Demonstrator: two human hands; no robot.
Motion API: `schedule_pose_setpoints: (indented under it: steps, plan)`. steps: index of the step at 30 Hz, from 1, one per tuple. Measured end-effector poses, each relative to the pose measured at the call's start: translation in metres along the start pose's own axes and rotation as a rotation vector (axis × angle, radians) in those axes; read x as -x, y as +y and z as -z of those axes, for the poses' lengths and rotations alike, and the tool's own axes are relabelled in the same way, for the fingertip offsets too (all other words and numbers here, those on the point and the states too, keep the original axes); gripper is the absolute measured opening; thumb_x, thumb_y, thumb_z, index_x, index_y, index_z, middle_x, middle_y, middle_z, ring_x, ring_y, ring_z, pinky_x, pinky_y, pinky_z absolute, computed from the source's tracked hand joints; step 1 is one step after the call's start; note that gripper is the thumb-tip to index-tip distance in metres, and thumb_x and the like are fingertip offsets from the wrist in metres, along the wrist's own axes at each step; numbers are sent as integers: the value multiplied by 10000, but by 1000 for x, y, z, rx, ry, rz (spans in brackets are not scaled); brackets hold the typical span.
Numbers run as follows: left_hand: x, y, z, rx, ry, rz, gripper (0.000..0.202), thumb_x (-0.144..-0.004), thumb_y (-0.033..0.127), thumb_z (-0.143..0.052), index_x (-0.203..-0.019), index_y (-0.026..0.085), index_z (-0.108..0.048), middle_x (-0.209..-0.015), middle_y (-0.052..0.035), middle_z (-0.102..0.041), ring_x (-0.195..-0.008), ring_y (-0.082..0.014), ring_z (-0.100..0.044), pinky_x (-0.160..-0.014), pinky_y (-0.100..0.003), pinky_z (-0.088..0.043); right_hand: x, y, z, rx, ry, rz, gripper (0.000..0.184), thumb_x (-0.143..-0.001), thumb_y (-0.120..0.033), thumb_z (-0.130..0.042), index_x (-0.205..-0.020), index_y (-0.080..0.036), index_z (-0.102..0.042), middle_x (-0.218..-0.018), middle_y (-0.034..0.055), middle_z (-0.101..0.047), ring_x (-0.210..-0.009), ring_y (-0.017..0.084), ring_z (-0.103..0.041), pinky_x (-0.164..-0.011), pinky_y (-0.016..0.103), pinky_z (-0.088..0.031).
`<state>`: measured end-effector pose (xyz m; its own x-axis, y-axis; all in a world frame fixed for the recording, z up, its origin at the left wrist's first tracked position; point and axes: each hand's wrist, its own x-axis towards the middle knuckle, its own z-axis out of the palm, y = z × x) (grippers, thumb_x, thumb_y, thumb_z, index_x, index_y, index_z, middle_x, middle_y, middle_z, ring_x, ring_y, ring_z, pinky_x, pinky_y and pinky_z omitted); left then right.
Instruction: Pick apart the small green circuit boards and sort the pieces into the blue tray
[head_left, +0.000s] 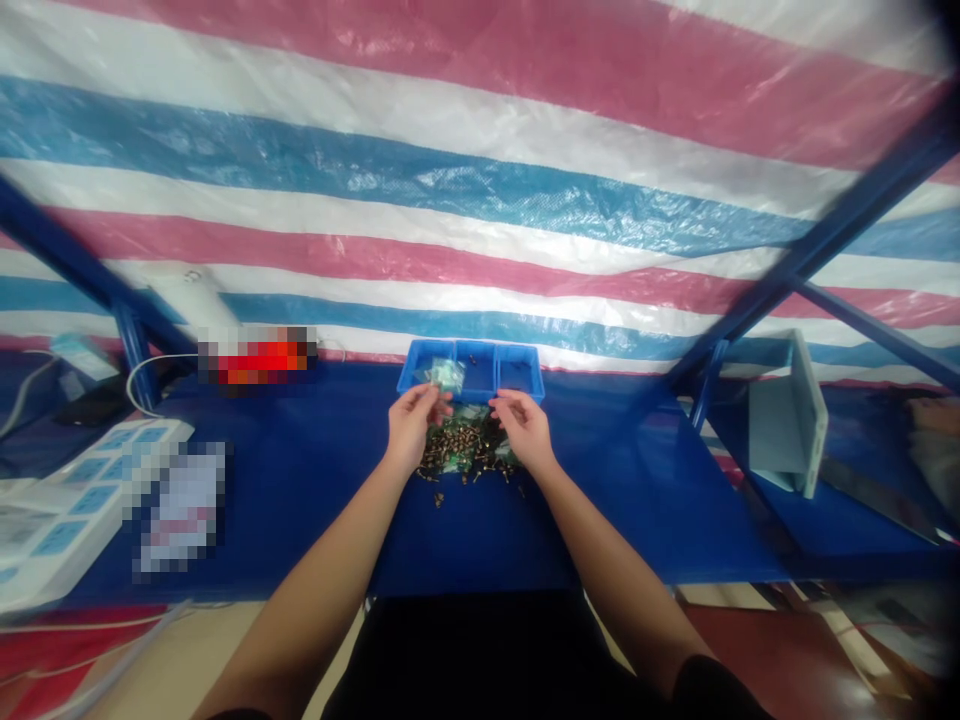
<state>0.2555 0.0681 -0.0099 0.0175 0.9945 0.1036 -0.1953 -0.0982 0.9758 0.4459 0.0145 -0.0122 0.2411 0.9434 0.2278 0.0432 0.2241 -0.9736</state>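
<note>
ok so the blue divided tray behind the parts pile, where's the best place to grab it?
Probably the right end wall of the blue tray, coming from the right: bare tabletop lies beside it. The near long side is crowded by the parts pile, left hand and right hand; a clear bag sits in the left compartment. Pinch the wall over its rim.

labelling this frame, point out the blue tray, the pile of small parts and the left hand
blue tray [519, 377] head view, right compartment
pile of small parts [463, 445] head view, middle
left hand [410, 425] head view, back
</note>
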Motion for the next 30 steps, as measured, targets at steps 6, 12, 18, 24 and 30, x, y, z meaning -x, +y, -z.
schedule_pose_setpoints:
  steps: [6, 12, 18, 24, 30]
  plan:
    - [-15, -1, 15, 47, 40, 151, 500, -846, 433, -596, -1237, 128, -536, -955, -154, -721, -578, -149, -662, -437, -210, -400, 2, 5, 1, 213, -58, 58, 218, -846, -379, -599, -945, -209, -692, -876, 48, -732, -731, 182, -661, -699, 312, -534]
    - [-9, -7, 12, -276, 50, -5, 342, -831, 382, -574, -1077, 153, -641, -735, -33, -690, -545, -126, -609, -502, -219, -440, 4, 4, 4, 593, -281, 291, 186, -835, -294, -632, -983, -224, -720, -929, 41, -728, -877, 199, -622, -819, 339, -489]
    - [4, -6, 6, -646, -62, -160, 277, -883, 371, -514, -1013, 193, -681, -741, -8, -711, -660, -164, -663, -692, -271, -510, 5, 8, 1, 843, -422, 398, 137, -810, -279, -705, -933, -237, -748, -1040, 61, -714, -1004, 248, -546, -919, 432, -395]
    - [9, -7, 3, -800, -125, -265, 263, -903, 356, -498, -1012, 214, -691, -779, 4, -728, -698, -164, -672, -699, -256, -494, 3, 16, 3, 836, -404, 433, 146, -891, -199, -600, -925, -229, -738, -933, 52, -731, -933, 218, -555, -854, 380, -396]
    - [10, -6, 2, -834, -129, -305, 254, -910, 345, -495, -1007, 220, -694, -823, 4, -736, -711, -160, -673, -703, -253, -497, 2, 15, 3, 843, -357, 442, 97, -852, -222, -640, -899, -211, -724, -851, 58, -720, -887, 223, -568, -829, 367, -412]
